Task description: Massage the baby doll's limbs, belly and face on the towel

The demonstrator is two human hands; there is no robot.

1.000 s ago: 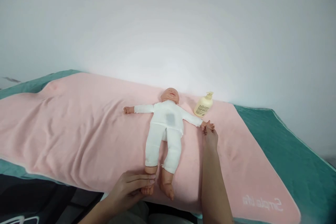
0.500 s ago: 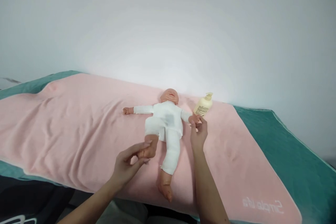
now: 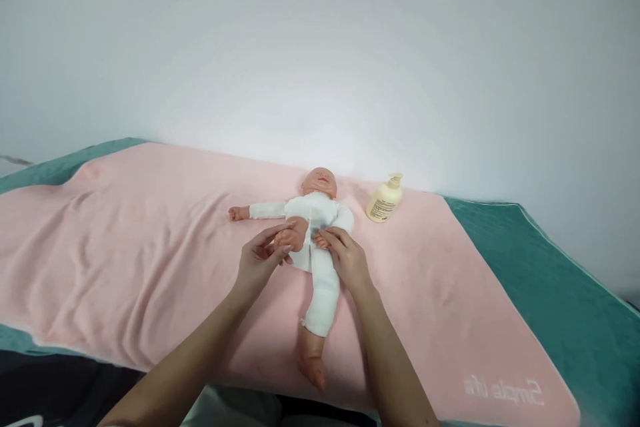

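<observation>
A baby doll (image 3: 325, 287) with a white cloth body lies on its back on a pink towel (image 3: 190, 267), head away from me. My left hand (image 3: 261, 255) is closed around the doll's foot (image 3: 290, 239) on the left side, holding that leg bent up over the belly. With finger and thumb, my right hand (image 3: 347, 257) grips the doll's hand (image 3: 321, 240) on the right side, which is folded across the middle of the body. The doll's two hands of mine are close together, the raised foot and folded hand nearly meeting. Its other leg stretches toward me.
A pale yellow pump bottle (image 3: 385, 199) stands on the towel right of the doll's head. Green cloth (image 3: 545, 273) shows under the towel on both sides. A white wall (image 3: 320, 53) rises behind.
My left hand has pushed the doll's foot up toward its belly. My right hand has brought the doll's hand inward from beside the bottle to the middle of the body.
</observation>
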